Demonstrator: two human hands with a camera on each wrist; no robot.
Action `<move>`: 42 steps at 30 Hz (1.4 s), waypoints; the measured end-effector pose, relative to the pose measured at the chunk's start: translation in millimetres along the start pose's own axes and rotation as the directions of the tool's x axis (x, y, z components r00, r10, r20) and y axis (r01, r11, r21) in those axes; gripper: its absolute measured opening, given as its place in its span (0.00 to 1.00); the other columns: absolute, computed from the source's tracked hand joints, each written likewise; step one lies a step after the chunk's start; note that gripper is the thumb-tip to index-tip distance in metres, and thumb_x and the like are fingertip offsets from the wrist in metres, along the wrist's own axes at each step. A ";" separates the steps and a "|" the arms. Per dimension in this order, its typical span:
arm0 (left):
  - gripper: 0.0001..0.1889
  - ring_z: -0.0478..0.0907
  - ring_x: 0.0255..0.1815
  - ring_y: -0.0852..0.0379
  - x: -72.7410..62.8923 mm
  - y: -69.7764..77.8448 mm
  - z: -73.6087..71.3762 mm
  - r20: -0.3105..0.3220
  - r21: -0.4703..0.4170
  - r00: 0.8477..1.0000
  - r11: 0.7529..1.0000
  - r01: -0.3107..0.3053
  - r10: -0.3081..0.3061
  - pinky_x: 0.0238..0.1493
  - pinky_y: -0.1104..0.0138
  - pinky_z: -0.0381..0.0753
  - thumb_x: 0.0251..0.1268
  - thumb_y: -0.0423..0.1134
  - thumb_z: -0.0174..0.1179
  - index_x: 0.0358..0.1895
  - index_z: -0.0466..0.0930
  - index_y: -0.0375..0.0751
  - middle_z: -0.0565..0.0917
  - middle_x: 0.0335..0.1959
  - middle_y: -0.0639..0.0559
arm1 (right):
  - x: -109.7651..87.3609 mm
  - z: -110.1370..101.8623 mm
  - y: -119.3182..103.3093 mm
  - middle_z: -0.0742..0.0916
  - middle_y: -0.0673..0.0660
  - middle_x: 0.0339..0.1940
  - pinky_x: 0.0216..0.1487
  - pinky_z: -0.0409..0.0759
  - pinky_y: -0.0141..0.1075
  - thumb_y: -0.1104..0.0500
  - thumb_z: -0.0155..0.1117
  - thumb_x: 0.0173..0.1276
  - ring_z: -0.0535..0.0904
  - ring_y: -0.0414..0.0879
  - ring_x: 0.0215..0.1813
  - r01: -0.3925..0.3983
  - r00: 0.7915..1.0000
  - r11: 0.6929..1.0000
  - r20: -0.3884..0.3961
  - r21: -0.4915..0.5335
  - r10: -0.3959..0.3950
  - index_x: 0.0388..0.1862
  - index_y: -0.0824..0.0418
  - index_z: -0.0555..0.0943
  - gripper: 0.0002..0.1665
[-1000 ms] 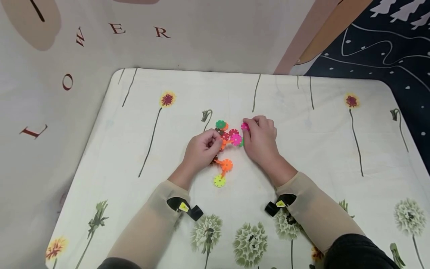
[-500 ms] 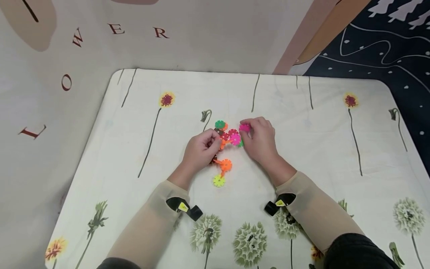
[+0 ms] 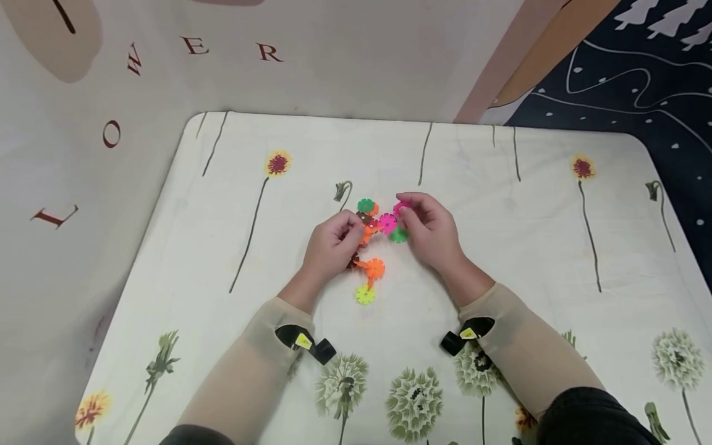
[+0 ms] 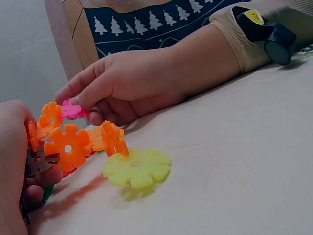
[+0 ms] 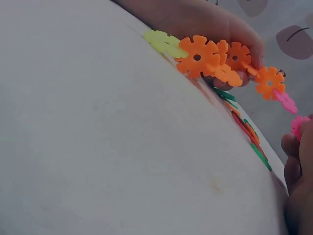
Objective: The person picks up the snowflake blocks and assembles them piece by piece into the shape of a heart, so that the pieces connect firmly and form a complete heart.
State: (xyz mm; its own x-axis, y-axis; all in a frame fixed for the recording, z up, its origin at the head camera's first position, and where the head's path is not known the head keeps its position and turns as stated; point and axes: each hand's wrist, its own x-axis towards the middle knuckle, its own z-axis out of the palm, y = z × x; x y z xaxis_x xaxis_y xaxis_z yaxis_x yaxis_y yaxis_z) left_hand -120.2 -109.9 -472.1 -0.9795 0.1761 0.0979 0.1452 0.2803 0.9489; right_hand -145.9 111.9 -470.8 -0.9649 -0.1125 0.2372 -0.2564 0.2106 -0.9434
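the chain (image 4: pixel 76 157) is held between the two hands; its pieces are flat, flower-shaped, notched, with a small hole in the middle; most are orange, with a yellow piece (image 4: pixel 142 175) at the near end and a pink disc (image 3: pixel 387 223) at the other; the left hand (image 3: pixel 332 244), fingers curled, grips it; the right hand (image 3: pixel 435 230) pinches another pink piece (image 3: pixel 399 206), just beside this disc; beyond the hands, red letters (image 3: pixel 269 52) read "o w e r" after a tilted "l"; the yellow label (image 3: pixel 303 341) near the left wrist is too small to read.
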 end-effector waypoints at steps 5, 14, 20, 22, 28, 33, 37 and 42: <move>0.09 0.73 0.21 0.51 0.5 0.4 1.1 -0.031 -0.014 0.999 1.000 -0.008 0.008 0.24 0.66 0.70 0.80 0.36 0.55 0.36 0.79 0.44 0.81 0.24 0.52 | -0.9 -0.3 -2.3 0.86 0.63 0.44 0.44 0.84 0.32 0.70 0.59 0.81 0.82 0.58 0.40 -0.039 0.999 0.996 0.037 0.083 0.036 0.61 0.70 0.82 0.14; 0.09 0.74 0.21 0.52 1.4 -0.8 2.2 -0.086 -0.039 0.996 0.999 -0.005 0.002 0.24 0.67 0.70 0.79 0.35 0.54 0.36 0.78 0.41 0.79 0.22 0.51 | -2.5 -0.1 -6.2 0.84 0.68 0.44 0.47 0.84 0.33 0.71 0.54 0.82 0.83 0.54 0.43 -0.074 0.994 0.988 0.086 0.134 0.063 0.58 0.72 0.77 0.11; 0.09 0.73 0.20 0.52 1.5 -1.0 1.8 -0.085 -0.038 0.996 0.999 0.007 -0.011 0.23 0.67 0.70 0.80 0.35 0.54 0.37 0.78 0.40 0.79 0.22 0.50 | -2.3 0.9 -4.4 0.86 0.61 0.46 0.49 0.83 0.31 0.72 0.58 0.80 0.82 0.50 0.44 -0.022 0.994 0.998 0.104 0.060 0.015 0.54 0.70 0.80 0.09; 0.09 0.73 0.20 0.52 1.5 -0.2 1.6 -0.083 -0.042 0.996 0.999 0.012 -0.016 0.23 0.67 0.70 0.81 0.35 0.54 0.37 0.78 0.40 0.80 0.23 0.49 | -2.1 1.1 -1.9 0.87 0.59 0.46 0.48 0.82 0.31 0.73 0.60 0.79 0.82 0.48 0.44 0.030 0.994 0.999 0.106 0.024 -0.032 0.52 0.69 0.82 0.08; 0.10 0.74 0.23 0.50 1.0 1.0 0.6 -0.074 -0.044 0.997 0.999 0.025 -0.028 0.24 0.66 0.72 0.83 0.37 0.53 0.39 0.79 0.41 0.80 0.25 0.49 | -1.3 1.9 0.5 0.90 0.59 0.45 0.46 0.83 0.30 0.74 0.66 0.75 0.84 0.50 0.43 0.133 0.986 0.991 0.105 -0.024 -0.130 0.48 0.68 0.85 0.07; 0.10 0.72 0.22 0.49 0.7 2.1 -0.2 -0.078 -0.064 0.996 0.997 0.035 -0.040 0.22 0.66 0.71 0.84 0.38 0.52 0.39 0.78 0.41 0.78 0.25 0.47 | -0.7 1.4 0.0 0.92 0.57 0.41 0.41 0.84 0.30 0.74 0.70 0.72 0.87 0.49 0.37 0.167 0.981 0.984 0.107 -0.056 -0.161 0.45 0.67 0.88 0.07; 0.10 0.75 0.24 0.50 0.6 3.8 -1.3 -0.082 -0.067 0.995 0.997 0.049 -0.055 0.25 0.67 0.72 0.84 0.37 0.52 0.38 0.78 0.40 0.79 0.26 0.47 | -0.2 0.8 1.9 0.92 0.56 0.41 0.40 0.85 0.30 0.75 0.71 0.70 0.88 0.50 0.36 0.190 0.975 0.981 0.123 -0.051 -0.183 0.43 0.66 0.89 0.08; 0.10 0.77 0.26 0.50 0.2 5.0 -4.2 -0.062 -0.084 0.995 0.994 0.070 -0.076 0.26 0.67 0.74 0.84 0.36 0.54 0.38 0.78 0.38 0.80 0.27 0.45 | 0.3 0.1 3.7 0.92 0.57 0.41 0.40 0.86 0.31 0.76 0.72 0.68 0.88 0.50 0.36 0.206 0.969 0.978 0.146 -0.027 -0.200 0.43 0.67 0.89 0.09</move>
State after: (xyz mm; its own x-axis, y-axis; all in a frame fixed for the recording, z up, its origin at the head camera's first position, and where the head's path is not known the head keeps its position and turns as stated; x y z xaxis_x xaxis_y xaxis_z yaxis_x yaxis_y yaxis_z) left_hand -120.3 -112.4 -466.0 -0.9945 0.0953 0.0444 0.0638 0.2113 0.9753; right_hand -147.1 112.5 -474.2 -0.8752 -0.2931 0.3848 -0.4514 0.2093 -0.8674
